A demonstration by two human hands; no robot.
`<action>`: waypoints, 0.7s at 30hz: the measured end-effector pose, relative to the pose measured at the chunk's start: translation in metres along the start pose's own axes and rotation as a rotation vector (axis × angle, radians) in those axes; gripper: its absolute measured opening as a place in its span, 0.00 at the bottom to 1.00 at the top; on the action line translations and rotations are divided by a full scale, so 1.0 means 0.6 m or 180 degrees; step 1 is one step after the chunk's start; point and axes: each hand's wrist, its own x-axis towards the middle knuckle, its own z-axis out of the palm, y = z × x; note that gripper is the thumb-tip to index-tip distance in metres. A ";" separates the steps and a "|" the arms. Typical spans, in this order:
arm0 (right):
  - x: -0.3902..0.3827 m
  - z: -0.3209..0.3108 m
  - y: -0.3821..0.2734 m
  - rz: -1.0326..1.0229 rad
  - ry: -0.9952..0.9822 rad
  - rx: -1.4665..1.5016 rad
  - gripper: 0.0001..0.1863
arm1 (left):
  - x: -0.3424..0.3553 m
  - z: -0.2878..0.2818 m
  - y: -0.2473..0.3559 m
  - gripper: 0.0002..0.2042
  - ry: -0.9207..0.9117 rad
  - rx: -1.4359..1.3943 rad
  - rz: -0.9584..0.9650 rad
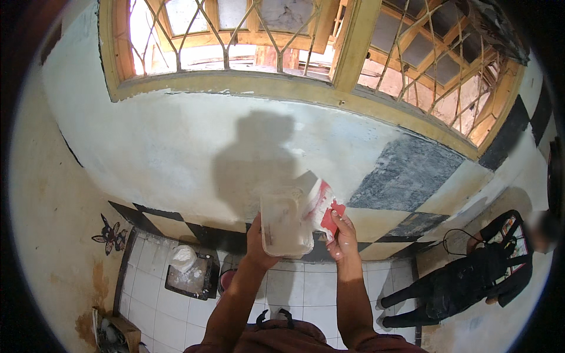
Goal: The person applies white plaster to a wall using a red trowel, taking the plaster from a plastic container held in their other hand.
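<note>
Wall (170, 141): pale, patchy plaster; barred window (235, 85) at twelve o'clock.
Container (286, 228): shallow translucent box near six o'clock; probably light, its walls slightly flexible; best supported by rim and underside.
Left hand (258, 248): at the container's eight o'clock, holding its side; fingertips hidden.
Right hand (345, 238): at the container's four o'clock, thumb and fingers closed on the spreader.
Red spreader (334, 216): at the container's three o'clock, white-smeared; likely light, stiffish, slippery where coated; grasp the cleaner red part.
</note>
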 end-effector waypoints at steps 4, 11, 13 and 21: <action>0.031 -0.023 0.017 0.0059 -0.0106 0.0208 0.12 | 0.004 -0.003 0.006 0.23 0.0104 0.0855 0.0299; 0.074 0.011 0.075 -0.0020 0.0202 0.0512 0.11 | -0.002 -0.017 0.069 0.23 -0.0408 0.2660 0.0888; 0.080 0.007 0.093 -0.0209 0.0237 0.0540 0.10 | -0.002 -0.022 0.092 0.23 -0.0515 0.2251 0.0670; 0.087 -0.074 0.240 -0.0230 0.1003 0.0411 0.07 | 0.014 -0.078 0.179 0.25 0.0167 0.0226 -0.0854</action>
